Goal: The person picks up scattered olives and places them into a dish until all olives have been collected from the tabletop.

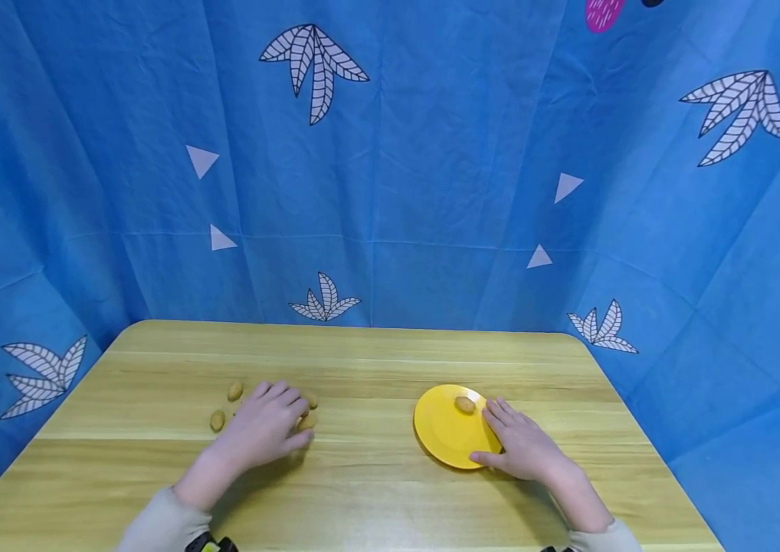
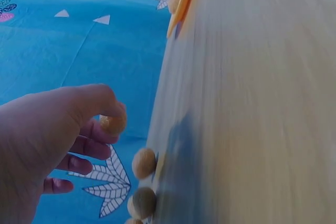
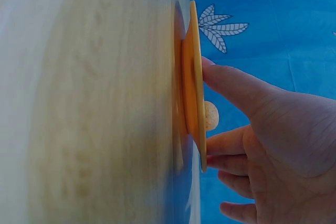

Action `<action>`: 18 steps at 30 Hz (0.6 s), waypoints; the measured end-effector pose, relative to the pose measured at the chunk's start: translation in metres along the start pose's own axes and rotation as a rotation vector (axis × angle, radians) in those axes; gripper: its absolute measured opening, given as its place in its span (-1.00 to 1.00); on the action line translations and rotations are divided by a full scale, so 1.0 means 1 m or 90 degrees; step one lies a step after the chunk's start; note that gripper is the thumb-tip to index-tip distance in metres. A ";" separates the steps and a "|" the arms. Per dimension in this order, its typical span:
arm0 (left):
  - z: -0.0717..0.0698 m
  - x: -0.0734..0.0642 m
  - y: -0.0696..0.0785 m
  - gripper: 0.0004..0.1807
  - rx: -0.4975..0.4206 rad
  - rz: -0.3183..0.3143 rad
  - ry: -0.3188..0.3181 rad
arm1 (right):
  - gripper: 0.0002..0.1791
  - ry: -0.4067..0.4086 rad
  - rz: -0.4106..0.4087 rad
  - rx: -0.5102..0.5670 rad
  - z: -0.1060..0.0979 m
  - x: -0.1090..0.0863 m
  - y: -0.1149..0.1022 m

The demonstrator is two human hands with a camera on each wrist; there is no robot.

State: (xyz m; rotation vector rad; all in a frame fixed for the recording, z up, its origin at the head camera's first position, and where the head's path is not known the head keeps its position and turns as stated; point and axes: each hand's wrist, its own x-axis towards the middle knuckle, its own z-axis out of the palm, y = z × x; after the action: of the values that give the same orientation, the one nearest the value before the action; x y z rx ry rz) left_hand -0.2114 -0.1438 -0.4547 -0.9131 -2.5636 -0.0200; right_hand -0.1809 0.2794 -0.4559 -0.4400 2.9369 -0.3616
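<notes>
My left hand (image 1: 260,429) is above the left part of the table. In the left wrist view, its thumb and index finger pinch a tan, oval nut (image 2: 114,123), raised off the tabletop; the other fingers are loosely bent. Several similar nuts (image 1: 217,420) lie around and below this hand, partly hidden by it in the head view. On the right, a round yellow plate (image 1: 447,433) holds one nut (image 1: 464,404) near its far side. My right hand (image 1: 528,446) rests on the plate's right rim, its thumb and fingers extended and touching the edge on either side of that nut.
The wooden table (image 1: 369,498) has rounded far corners. A blue curtain (image 1: 376,169) with white leaf and triangle prints hangs behind the table and along both sides.
</notes>
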 end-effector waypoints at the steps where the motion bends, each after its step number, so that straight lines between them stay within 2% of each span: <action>1: 0.000 0.002 0.001 -0.71 -0.002 0.003 0.000 | -0.03 0.000 -0.001 0.001 0.000 0.000 0.000; 10: 0.001 0.017 0.015 -0.78 -0.017 0.049 0.048 | -0.03 0.003 -0.007 -0.003 0.000 0.000 0.001; 18: -0.001 0.037 0.027 -0.79 -0.040 0.073 0.037 | -0.03 0.003 -0.005 -0.010 0.000 0.002 0.002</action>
State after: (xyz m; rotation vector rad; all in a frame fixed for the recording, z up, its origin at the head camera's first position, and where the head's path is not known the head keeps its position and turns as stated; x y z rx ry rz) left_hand -0.2202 -0.1001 -0.4423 -1.0664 -2.4656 -0.0931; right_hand -0.1835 0.2808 -0.4569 -0.4525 2.9448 -0.3422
